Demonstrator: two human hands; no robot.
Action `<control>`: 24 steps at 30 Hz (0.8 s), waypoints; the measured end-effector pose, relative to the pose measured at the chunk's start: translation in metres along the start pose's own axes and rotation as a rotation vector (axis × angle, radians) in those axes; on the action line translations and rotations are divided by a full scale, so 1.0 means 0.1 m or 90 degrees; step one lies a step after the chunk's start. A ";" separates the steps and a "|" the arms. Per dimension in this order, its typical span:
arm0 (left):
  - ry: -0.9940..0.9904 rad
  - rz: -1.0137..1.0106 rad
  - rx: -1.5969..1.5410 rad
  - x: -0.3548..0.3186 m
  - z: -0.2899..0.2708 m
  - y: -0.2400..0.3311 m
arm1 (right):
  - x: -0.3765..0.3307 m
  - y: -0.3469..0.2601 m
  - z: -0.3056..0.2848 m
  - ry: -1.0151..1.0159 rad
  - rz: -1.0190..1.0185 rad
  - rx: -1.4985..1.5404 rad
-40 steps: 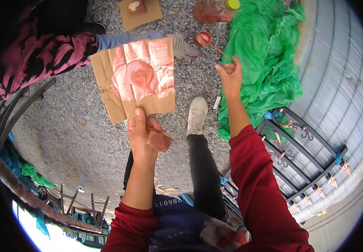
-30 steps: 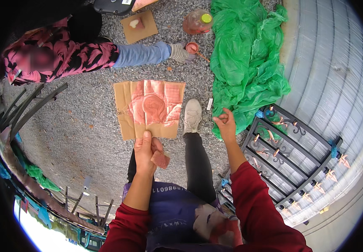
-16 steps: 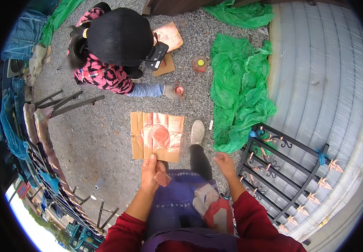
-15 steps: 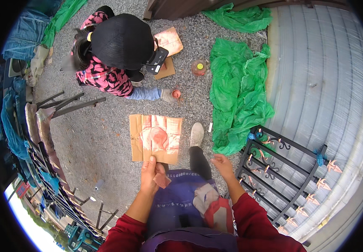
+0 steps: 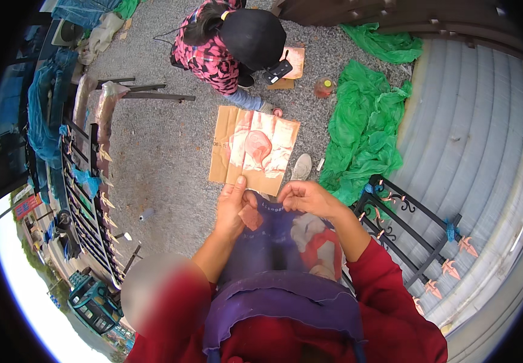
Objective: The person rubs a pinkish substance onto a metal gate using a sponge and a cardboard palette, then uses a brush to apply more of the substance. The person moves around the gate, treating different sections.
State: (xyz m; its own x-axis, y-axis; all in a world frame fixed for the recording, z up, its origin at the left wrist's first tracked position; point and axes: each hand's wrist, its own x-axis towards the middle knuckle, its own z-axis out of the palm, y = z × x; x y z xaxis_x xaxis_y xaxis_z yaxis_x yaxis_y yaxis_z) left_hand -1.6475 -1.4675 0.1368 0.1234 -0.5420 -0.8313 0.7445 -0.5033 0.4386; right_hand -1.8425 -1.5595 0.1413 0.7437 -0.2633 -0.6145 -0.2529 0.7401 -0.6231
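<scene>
Gravel ground (image 5: 171,151) outside, with a flat sheet of cardboard (image 5: 252,150) lying in the middle, stained pinkish-red. Near edge of it sits just beyond the two hands. Left hand (image 5: 235,209) is closed around a small reddish-brown pad (image 5: 250,216) (could be a sponge or a rag, hard to tell), thumb pointing up toward the cardboard. Right hand (image 5: 305,196) is just right of it, fingers curled in loosely, and I can't tell if there's anything in it. Both hover over a purple apron (image 5: 279,242).

On the far side a person in a pink patterned top (image 5: 210,54) crouches by a small bottle (image 5: 323,88). Green netting (image 5: 364,133) lies to the right, next to a black metal gate section (image 5: 413,224) lying flat. More black railing (image 5: 89,199) on the left.
</scene>
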 end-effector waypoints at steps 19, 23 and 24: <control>0.082 0.174 -0.064 -1.27 -1.54 0.71 | 0.71 -0.06 2.00 -0.245 0.126 -0.088; 0.107 0.187 -0.094 -1.47 -1.79 0.78 | 0.78 -0.10 2.25 -0.262 0.110 -0.189; 0.110 0.183 -0.104 -1.52 -1.86 0.80 | 0.77 -0.12 2.26 -0.252 0.099 -0.199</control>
State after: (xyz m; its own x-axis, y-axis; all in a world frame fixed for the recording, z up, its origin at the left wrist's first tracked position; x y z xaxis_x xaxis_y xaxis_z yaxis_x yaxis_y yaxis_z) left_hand -1.4851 -1.3006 0.2347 0.4407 -0.5174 -0.7336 0.7565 -0.2258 0.6138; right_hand -1.6418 -1.4483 0.2105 0.8442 0.1344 -0.5189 -0.5066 0.5165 -0.6904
